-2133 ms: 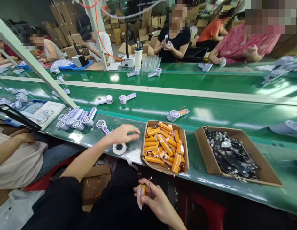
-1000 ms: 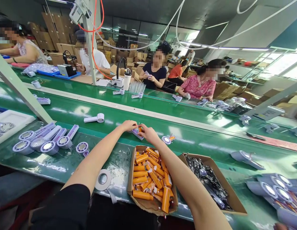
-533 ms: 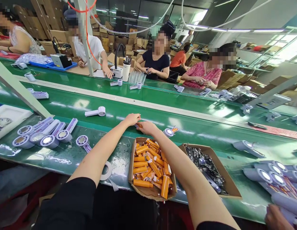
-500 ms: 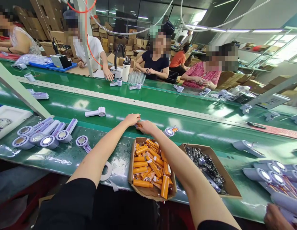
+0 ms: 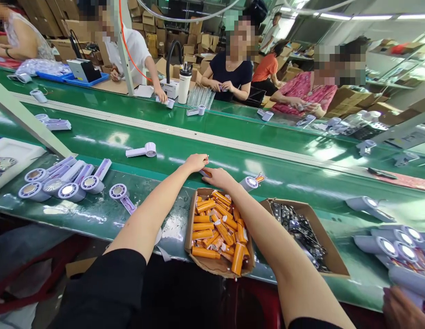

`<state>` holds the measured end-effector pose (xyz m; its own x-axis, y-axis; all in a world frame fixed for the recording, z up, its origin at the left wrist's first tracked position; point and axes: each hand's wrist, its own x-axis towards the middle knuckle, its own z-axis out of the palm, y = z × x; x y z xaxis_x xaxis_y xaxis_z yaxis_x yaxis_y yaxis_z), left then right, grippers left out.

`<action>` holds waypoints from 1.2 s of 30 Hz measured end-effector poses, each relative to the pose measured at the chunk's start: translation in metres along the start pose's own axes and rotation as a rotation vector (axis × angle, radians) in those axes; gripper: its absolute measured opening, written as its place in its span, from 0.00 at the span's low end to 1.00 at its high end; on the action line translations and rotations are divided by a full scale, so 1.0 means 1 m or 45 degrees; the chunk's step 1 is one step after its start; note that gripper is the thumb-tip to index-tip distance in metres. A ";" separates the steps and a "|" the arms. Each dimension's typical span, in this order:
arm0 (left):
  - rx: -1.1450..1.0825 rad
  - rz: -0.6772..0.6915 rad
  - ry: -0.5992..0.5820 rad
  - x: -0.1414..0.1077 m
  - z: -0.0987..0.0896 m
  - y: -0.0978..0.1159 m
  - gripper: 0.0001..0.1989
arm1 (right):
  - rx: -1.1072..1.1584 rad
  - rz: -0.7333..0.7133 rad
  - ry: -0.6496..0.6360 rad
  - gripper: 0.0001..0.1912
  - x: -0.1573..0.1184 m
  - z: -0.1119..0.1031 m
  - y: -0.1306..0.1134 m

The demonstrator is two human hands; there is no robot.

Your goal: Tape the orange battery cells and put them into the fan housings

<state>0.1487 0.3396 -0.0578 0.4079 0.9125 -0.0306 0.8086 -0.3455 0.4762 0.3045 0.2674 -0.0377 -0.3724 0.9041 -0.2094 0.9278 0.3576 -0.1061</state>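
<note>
My left hand (image 5: 197,162) is closed in a pinch over the near edge of the green belt; what its fingertips grip is too small to make out. Beside it, my right hand (image 5: 217,177) is closed on a lavender handheld fan (image 5: 205,173), of which only a narrow edge shows between the hands. Under my right forearm stands a cardboard tray (image 5: 190,228) heaped with orange battery cells (image 5: 202,234). Just right of my hands, a fan (image 5: 250,183) with wires and an orange part lies on the belt.
Several lavender fans (image 5: 71,191) lie at left, more (image 5: 384,245) at right beside another person's hand (image 5: 406,306). A box of black parts (image 5: 298,233) stands right of the batteries. One fan (image 5: 142,151) rests on the belt (image 5: 178,141). Co-workers sit opposite.
The view has shifted slightly. My hands stay close together. Across the belt, the co-worker in white now has a hand on a fan.
</note>
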 end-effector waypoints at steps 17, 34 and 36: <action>-0.036 0.159 0.218 -0.121 -0.034 0.041 0.23 | 0.339 0.315 0.114 0.11 -0.002 0.006 0.039; 0.348 0.521 0.559 -0.410 -0.015 -0.005 0.08 | 0.913 -0.368 0.247 0.22 -0.191 -0.010 -0.112; 0.266 0.608 0.585 -0.406 -0.016 0.009 0.07 | 1.074 -0.467 0.041 0.21 -0.231 0.010 -0.143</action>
<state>-0.0160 -0.0303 -0.0268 0.5558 0.6345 0.5371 0.6687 -0.7251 0.1646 0.2579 0.0051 0.0157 -0.6276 0.7785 0.0032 0.4241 0.3453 -0.8372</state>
